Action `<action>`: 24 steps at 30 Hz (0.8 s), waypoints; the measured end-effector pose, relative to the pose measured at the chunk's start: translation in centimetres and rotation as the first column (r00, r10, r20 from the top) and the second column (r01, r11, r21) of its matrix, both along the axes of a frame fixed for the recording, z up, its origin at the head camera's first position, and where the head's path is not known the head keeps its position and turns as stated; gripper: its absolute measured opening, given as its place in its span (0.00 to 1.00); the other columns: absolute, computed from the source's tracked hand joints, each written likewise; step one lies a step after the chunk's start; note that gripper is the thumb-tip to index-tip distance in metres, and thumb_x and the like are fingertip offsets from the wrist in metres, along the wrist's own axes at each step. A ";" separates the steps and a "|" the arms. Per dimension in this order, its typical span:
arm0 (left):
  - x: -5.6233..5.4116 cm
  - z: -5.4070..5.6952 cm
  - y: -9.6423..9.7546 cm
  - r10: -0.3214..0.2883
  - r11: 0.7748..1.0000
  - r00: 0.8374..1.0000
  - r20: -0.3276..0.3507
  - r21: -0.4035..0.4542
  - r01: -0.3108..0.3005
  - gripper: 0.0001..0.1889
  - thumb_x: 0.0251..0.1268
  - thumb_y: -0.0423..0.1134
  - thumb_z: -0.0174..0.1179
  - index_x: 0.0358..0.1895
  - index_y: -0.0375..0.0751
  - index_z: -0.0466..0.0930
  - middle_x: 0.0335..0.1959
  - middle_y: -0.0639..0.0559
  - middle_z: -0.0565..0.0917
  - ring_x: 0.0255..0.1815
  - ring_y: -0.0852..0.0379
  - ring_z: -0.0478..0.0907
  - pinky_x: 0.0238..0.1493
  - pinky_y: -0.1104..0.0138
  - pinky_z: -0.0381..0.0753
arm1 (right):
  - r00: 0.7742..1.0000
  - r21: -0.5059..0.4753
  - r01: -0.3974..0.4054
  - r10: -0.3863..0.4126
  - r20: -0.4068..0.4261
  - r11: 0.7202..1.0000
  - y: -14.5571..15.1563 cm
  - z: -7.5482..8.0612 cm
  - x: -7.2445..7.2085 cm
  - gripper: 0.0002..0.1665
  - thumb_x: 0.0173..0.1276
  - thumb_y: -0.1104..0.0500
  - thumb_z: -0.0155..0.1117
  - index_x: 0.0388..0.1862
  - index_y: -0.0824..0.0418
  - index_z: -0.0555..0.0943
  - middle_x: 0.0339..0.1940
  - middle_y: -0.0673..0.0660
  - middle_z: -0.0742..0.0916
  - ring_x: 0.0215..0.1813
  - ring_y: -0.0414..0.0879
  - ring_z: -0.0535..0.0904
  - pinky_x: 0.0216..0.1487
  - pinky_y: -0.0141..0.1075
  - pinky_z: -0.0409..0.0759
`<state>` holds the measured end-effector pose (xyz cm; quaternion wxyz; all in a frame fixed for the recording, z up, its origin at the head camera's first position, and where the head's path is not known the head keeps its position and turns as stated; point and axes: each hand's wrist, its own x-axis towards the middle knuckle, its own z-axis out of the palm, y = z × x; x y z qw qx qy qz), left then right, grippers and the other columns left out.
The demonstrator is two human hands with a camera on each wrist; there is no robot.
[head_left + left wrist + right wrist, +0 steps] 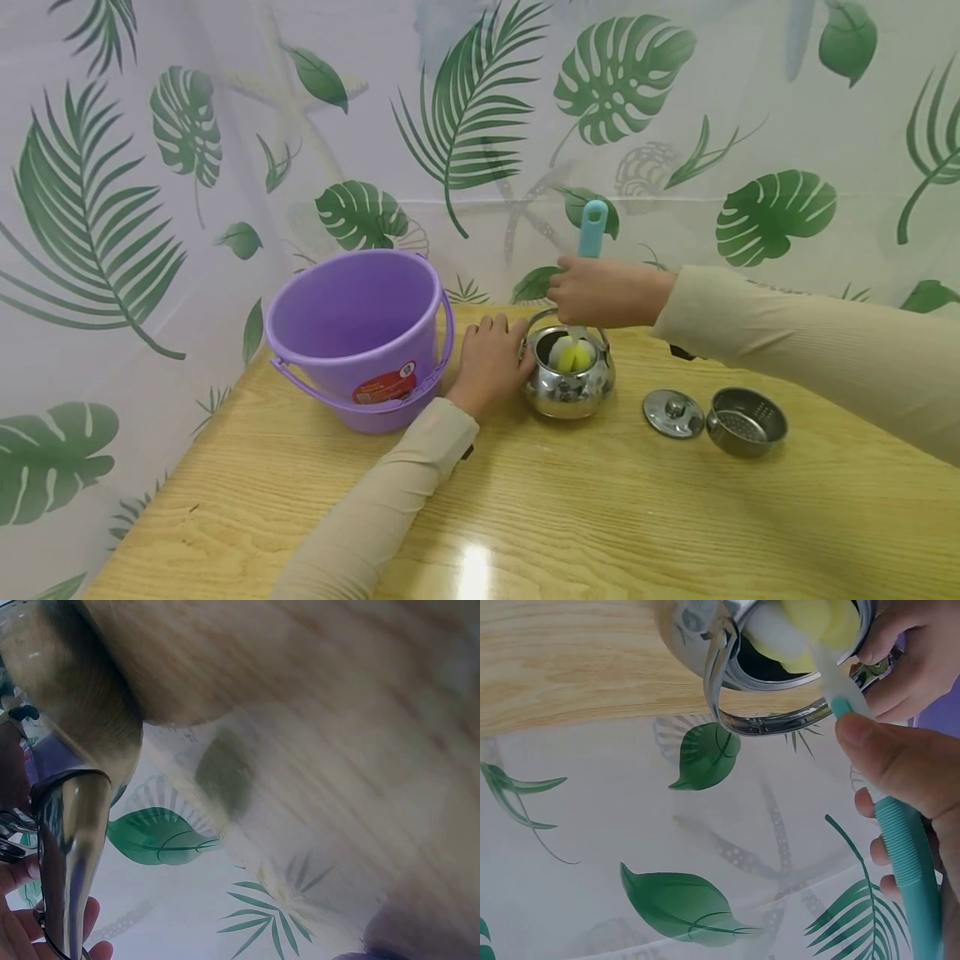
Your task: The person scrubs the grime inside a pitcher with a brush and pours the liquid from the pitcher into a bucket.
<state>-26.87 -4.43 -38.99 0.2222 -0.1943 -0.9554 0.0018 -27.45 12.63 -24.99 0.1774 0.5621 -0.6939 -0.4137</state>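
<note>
A shiny metal teapot (pixel 567 392) with a raised hoop handle (pixel 776 724) stands uncovered on the table. My left hand (pixel 491 362) holds it at its left side; in the left wrist view the fingers (pixel 91 919) lie around the spout (pixel 71 862). My right hand (pixel 600 292) grips the turquoise handle (pixel 592 229) of a sponge brush above the teapot. The brush's yellow and white sponge head (pixel 573 357) sits inside the teapot's mouth. In the right wrist view, the thumb lies along the brush's handle with fingers curled behind it.
A purple bucket (pixel 356 308) stands left of the left hand, its handle hanging at the front. Right of the teapot lie a round metal lid (pixel 673 414) and a perforated strainer basket (pixel 746 422). Behind the wooden table (pixel 600 517) hangs a leaf-patterned curtain (pixel 480 125).
</note>
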 end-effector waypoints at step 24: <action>-0.2 -0.2 0.0 0.005 1.000 1.000 0.011 0.000 -0.005 0.14 0.66 0.50 0.47 0.48 0.51 0.73 0.35 0.52 0.75 0.37 0.53 0.72 0.40 0.62 0.72 | 0.975 -0.039 -0.203 0.199 -0.102 0.978 1.3 -0.6 -1.1 0.09 0.56 0.57 0.69 0.37 0.53 0.83 0.37 0.52 0.85 0.44 0.47 0.78 0.55 0.45 0.72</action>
